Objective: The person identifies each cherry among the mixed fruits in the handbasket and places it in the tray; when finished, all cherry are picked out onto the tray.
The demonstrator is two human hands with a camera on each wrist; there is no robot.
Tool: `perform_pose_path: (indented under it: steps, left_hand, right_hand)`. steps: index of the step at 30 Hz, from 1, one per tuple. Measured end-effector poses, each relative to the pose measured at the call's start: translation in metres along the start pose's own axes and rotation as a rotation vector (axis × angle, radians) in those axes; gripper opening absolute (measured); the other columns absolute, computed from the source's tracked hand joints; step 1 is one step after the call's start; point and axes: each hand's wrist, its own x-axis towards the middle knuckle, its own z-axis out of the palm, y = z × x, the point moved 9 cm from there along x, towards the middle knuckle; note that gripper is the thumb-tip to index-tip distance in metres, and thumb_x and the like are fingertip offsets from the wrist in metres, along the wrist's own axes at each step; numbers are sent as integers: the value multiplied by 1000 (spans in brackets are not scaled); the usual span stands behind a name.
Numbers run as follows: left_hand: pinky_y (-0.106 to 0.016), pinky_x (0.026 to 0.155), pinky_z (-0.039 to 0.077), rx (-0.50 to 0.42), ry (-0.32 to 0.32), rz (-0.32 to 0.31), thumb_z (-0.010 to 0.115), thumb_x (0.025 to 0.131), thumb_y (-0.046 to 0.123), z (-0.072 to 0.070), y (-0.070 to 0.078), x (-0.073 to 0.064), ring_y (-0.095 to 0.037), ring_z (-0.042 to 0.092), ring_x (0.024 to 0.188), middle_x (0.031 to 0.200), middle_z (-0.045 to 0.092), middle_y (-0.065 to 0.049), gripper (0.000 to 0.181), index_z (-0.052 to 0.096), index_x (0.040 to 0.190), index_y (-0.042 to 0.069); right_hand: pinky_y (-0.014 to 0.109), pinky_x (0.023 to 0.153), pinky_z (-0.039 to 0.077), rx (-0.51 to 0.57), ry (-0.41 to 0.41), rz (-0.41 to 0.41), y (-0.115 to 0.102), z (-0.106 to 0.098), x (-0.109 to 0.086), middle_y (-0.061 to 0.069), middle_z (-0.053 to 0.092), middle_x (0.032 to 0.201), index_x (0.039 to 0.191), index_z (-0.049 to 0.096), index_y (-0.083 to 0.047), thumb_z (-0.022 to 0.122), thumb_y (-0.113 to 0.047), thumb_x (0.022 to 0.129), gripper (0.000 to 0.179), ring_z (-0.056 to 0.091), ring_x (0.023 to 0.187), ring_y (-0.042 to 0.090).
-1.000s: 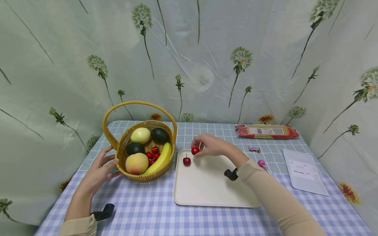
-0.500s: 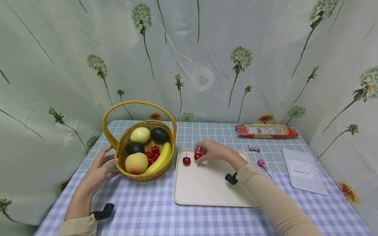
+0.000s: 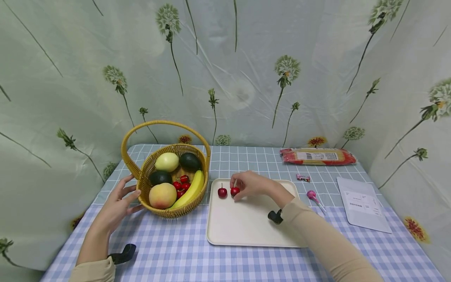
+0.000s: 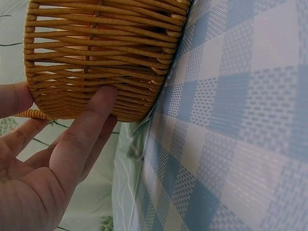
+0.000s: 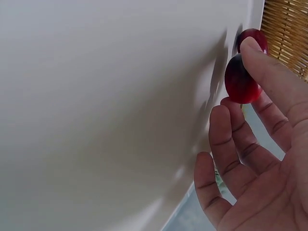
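My right hand (image 3: 253, 184) pinches a dark red cherry (image 3: 234, 192) between thumb and fingers, low over the cream tray (image 3: 246, 231). In the right wrist view the thumb lies against the held cherry (image 5: 239, 85), and the other fingers spread below it. A second cherry (image 3: 222, 192), stem up, sits on the tray just left of it. My left hand (image 3: 117, 203) touches the left side of a yellow wicker basket (image 3: 176, 212), fingers spread and fairly straight against its woven wall (image 4: 96, 62). Inside are a peach (image 3: 163, 196), a banana (image 3: 190, 192) and several small red fruits (image 3: 181, 185).
The basket also holds a pale yellow fruit (image 3: 167, 162) and two dark green ones, one being an avocado-like fruit (image 3: 190, 161). Right of the tray lie a wrapped candy (image 3: 303, 178), a pink lollipop (image 3: 311, 194) and a white labelled pouch (image 3: 363, 205). A red package (image 3: 318, 156) lies behind.
My right hand has brought its cherry nearer to me and slightly right, down beside the other cherry on the tray. The left hand stays at the basket.
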Motion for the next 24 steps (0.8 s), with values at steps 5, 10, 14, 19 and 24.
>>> perform_pose_path:
  steps: [5,10,14,19,24]
  left_hand:
    - [-35,94,66,2,3,-1,50,115,18,0,0,1,-48,36,149,169,22,-33,74,5,174,21]
    - [-35,94,66,8,1,-6,51,115,20,0,0,1,-50,34,150,169,20,-35,75,5,174,21]
    - [-35,94,66,9,1,-7,50,115,20,0,0,0,-50,34,151,170,19,-35,75,4,174,20]
    - [-37,95,66,9,0,-4,51,115,20,0,1,0,-51,33,151,170,19,-35,75,4,174,21]
    - [-36,94,66,8,1,-5,51,115,21,0,1,0,-51,33,151,170,18,-35,75,4,174,21]
  right_hand:
    - [22,74,50,-10,-3,-3,-1,2,1,-3,66,88,105,68,-15,94,-24,85,34,57,80,8]
    - [21,75,49,-17,0,-13,-1,4,1,-5,64,85,106,68,-15,93,-23,85,33,56,79,7]
    - [22,74,49,-7,1,-21,-2,3,1,-4,64,85,106,68,-13,93,-21,85,34,55,79,7]
    - [23,74,49,-3,-4,-15,-3,3,1,-2,65,86,107,68,-13,93,-20,85,34,56,79,8]
    - [23,76,51,-9,-12,6,-2,2,0,-3,65,89,109,68,-14,93,-22,85,36,57,82,9]
